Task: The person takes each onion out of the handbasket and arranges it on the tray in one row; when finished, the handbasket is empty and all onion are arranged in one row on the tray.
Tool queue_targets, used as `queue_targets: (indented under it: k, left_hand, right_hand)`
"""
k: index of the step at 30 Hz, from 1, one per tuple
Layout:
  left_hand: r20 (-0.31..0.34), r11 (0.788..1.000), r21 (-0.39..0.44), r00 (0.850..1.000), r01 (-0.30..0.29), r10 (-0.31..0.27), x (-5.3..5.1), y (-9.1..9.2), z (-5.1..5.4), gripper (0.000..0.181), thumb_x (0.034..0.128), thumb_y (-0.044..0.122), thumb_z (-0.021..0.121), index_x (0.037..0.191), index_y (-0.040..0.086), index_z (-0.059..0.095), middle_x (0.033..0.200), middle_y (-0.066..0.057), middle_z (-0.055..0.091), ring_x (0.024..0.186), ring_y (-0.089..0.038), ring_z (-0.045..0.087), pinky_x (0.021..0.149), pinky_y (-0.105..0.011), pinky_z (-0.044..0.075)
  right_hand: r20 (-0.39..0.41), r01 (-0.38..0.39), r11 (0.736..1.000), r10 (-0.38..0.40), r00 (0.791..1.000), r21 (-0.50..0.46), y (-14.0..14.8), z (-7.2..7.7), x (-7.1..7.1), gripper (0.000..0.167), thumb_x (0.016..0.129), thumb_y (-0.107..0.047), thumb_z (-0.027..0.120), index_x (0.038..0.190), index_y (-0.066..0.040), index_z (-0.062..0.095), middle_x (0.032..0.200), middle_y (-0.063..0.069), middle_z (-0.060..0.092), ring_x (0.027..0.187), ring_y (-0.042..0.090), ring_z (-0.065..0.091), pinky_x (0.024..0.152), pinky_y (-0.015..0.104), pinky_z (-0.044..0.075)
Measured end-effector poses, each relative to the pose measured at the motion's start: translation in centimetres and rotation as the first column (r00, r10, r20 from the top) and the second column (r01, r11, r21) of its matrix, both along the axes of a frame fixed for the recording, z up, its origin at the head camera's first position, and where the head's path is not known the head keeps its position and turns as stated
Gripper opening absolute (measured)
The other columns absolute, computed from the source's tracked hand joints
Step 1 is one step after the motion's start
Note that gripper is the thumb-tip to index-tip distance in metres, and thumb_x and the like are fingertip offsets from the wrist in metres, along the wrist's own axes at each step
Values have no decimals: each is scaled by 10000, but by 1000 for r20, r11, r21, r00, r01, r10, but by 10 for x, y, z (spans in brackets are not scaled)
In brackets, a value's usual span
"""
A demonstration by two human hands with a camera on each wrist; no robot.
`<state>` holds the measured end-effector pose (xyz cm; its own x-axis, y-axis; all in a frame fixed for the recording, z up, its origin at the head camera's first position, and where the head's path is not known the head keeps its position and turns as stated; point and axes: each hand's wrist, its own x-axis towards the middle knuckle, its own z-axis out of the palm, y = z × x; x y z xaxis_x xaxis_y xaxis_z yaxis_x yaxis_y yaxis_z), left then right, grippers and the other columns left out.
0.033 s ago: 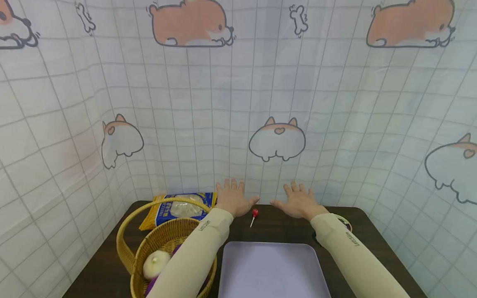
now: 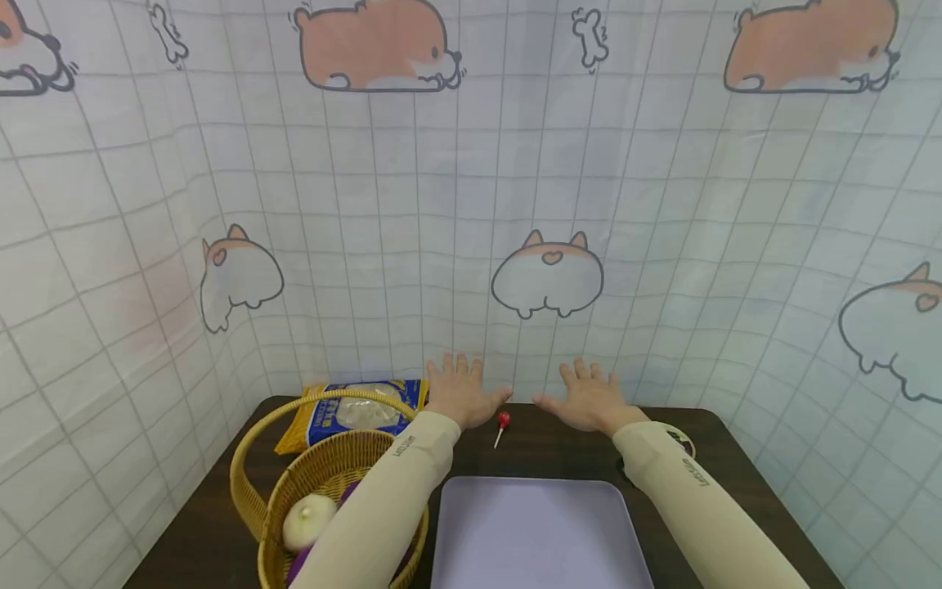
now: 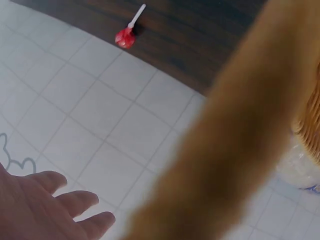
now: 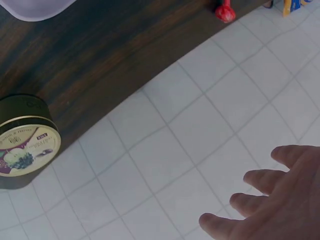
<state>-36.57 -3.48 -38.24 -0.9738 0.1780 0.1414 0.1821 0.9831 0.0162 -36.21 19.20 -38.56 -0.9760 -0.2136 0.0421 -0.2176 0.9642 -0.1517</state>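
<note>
My left hand (image 2: 462, 397) is held out over the back of the table with its fingers spread and nothing in them. Likewise stretched forward and holding nothing, my right hand (image 2: 589, 402) has its thumb pointing towards the left one. Between the two lies a red lollipop (image 2: 504, 420) on the dark tabletop, touched by neither. The left wrist view has the same lollipop (image 3: 125, 37) near its top, with the left fingers (image 3: 77, 201) low in the corner. A round, labelled container (image 4: 30, 145) appears in the right wrist view; my right sleeve partly covers it in the head view.
A wicker basket (image 2: 275, 511) with a tall handle stands front left, holding a white onion (image 2: 309, 522) and something purple. Behind it lies a blue and yellow bag (image 2: 324, 421). A pale lilac tray (image 2: 537, 532) sits front centre. Patterned white cloth (image 2: 383, 204) encloses the table's back and sides.
</note>
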Motion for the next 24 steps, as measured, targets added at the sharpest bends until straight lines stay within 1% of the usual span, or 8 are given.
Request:
queue_targets:
  k: [8, 12, 16, 20, 22, 24]
  left_hand:
    - [-27, 1000, -17, 1000, -8, 8, 2, -2, -7, 883, 904, 762, 297, 1526, 137, 332, 1563, -178, 299, 1444, -396, 213, 1135, -632, 151]
    - [-42, 1000, -1, 999, 1, -1, 3, -3, -10, 877, 907, 755, 307, 1526, 133, 332, 1561, -181, 302, 1440, -396, 226, 1130, -640, 151]
    - [-41, 1000, 7, 999, 4, -4, 3, -4, -12, 882, 909, 756, 296, 1529, 128, 323, 1564, -186, 293, 1440, -398, 224, 1129, -645, 144]
    - [-34, 1000, -1, 999, -8, 8, 4, -5, -13, 889, 908, 763, 278, 1537, 135, 301, 1571, -181, 277, 1444, -392, 216, 1137, -634, 142]
    - [-35, 1000, -2, 999, -8, 8, 5, -5, -14, 885, 909, 759, 286, 1537, 136, 302, 1570, -182, 278, 1444, -392, 218, 1137, -633, 142]
    - [-40, 1000, -3, 999, -7, 6, 6, -4, -15, 881, 909, 755, 301, 1533, 133, 313, 1564, -185, 291, 1441, -392, 227, 1135, -637, 145]
  right_hand:
    - [18, -12, 1000, 12, 1000, -13, 0, -5, 2, 971, 896, -752, 371, 1517, -10, 283, 1565, 301, 169, 1398, 554, 136, 1081, 728, 78]
    - [16, -12, 1000, 12, 1000, -7, -1, -6, 3, 969, 898, -747, 378, 1517, -8, 281, 1567, 301, 165, 1400, 550, 136, 1083, 726, 83]
    - [12, -10, 1000, 10, 1000, 11, -3, -9, 3, 978, 893, -754, 378, 1518, -8, 280, 1564, 303, 171, 1403, 542, 147, 1078, 731, 93]
    - [8, -13, 1000, 13, 1000, 25, -5, -14, 2, 983, 888, -763, 370, 1523, -19, 272, 1569, 296, 168, 1407, 532, 155, 1080, 732, 87]
    - [12, -11, 999, 10, 1000, 34, -5, -19, 2, 993, 880, -775, 363, 1530, -31, 258, 1574, 289, 159, 1412, 523, 155, 1088, 723, 75]
    - [12, -15, 999, 15, 1000, 32, -5, -23, 3, 1005, 877, -780, 360, 1527, -21, 256, 1571, 299, 150, 1409, 528, 156, 1083, 730, 68]
